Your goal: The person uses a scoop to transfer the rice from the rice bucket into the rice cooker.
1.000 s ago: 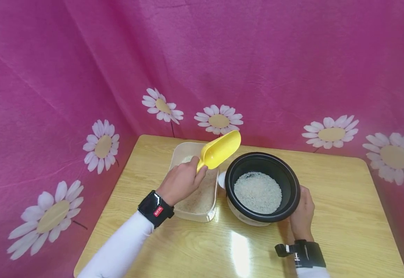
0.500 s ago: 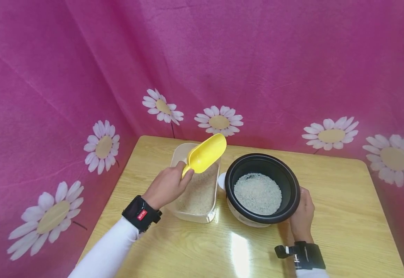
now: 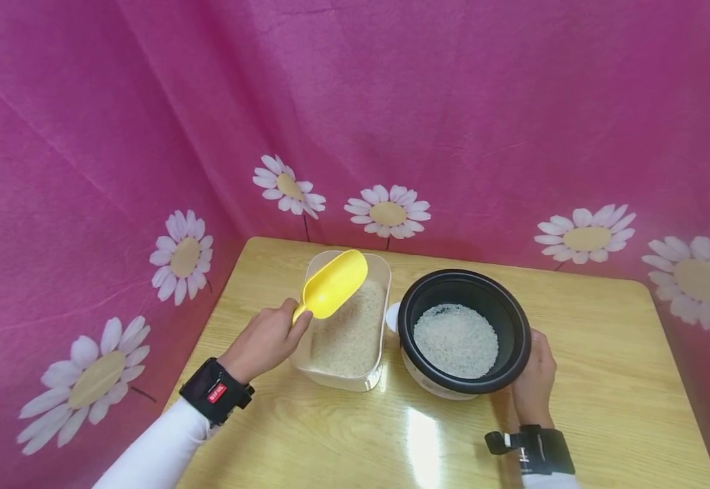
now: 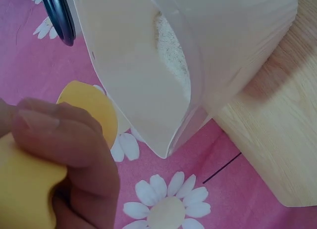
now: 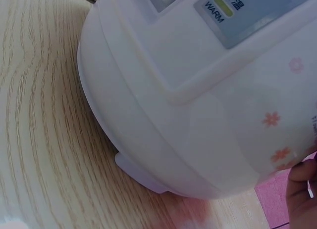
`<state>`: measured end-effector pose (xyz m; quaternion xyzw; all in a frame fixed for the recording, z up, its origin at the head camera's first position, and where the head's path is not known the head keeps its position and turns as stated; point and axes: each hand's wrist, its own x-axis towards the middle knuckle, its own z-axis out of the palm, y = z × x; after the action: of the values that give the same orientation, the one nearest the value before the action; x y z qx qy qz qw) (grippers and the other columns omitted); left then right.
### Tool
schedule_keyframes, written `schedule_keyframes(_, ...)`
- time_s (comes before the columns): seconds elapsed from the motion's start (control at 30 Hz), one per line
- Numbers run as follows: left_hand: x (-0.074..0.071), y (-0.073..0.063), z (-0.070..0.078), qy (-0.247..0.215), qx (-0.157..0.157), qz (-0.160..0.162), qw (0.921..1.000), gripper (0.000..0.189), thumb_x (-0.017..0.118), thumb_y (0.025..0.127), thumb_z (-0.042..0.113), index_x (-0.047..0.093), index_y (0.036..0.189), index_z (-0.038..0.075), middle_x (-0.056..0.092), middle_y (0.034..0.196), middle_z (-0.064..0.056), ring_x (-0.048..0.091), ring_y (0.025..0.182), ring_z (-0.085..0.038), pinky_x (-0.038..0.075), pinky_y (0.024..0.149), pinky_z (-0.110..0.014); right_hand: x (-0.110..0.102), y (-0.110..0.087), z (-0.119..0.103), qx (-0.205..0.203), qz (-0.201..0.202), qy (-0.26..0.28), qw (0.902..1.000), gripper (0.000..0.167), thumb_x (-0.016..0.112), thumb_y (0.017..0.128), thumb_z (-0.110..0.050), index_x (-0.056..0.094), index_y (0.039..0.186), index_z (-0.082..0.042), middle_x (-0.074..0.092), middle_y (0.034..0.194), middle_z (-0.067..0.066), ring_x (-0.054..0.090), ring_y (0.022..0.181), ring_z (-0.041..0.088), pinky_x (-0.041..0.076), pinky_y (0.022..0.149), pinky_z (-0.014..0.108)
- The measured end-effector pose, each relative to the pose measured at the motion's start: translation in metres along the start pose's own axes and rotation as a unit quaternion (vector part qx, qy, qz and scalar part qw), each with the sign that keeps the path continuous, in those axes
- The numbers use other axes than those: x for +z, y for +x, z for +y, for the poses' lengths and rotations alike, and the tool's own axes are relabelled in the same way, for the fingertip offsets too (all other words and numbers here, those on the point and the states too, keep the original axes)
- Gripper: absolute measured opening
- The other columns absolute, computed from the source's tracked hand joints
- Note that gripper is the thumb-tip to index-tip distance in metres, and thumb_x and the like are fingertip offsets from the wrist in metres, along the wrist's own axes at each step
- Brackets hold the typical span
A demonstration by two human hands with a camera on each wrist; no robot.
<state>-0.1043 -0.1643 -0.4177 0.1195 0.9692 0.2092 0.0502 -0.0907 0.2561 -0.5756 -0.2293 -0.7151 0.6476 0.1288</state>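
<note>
In the head view, my left hand [image 3: 266, 341] holds a yellow scoop [image 3: 335, 284] by its handle. The scoop's bowl looks empty and hangs over the left part of a clear plastic container [image 3: 368, 382] with rice [image 3: 351, 336] in it. Curled fingers [image 4: 84, 145] wrap the scoop's handle [image 4: 25, 184] in the left wrist view. To the right stands a white rice cooker [image 5: 208, 120] with a black inner pot [image 3: 508, 316], and rice [image 3: 455, 341] covers the pot's bottom. My right hand [image 3: 533, 380] grips the cooker's right side, its fingers partly hidden below the rim.
Container and cooker stand close together on a wooden table [image 3: 605, 367]. A white side handle [image 3: 393, 317] of the cooker points toward the container. Behind the table hangs a pink cloth [image 3: 453, 102] printed with white daisies. The cooker's front panel [image 5: 247, 11] reads WARM.
My left hand has moved left and a little toward me with the scoop, from beside the pot to over the container's left part. The right hand and cooker have stayed in place.
</note>
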Motion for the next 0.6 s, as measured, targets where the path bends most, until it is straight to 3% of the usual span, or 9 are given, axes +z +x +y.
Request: schedule_keyframes(0.6,0.0037,-0.0095,-0.0045,0.031,-0.026,-0.036,0.9985,0.030,0.055,0.106,0.029,0.058,0.101,0.000,0.045,0.063,-0.001,0.042,0.051,-0.015,0.032,0.048,-0.025,-0.0002,0.0002,0.0000,-0.002,-0.001,-0.001,1.0000,0.042,0.040,0.108,-0.053,0.065,0.127,-0.024,0.067,0.103,-0.017,0.058,0.095,0.005,0.046,0.079,0.013)
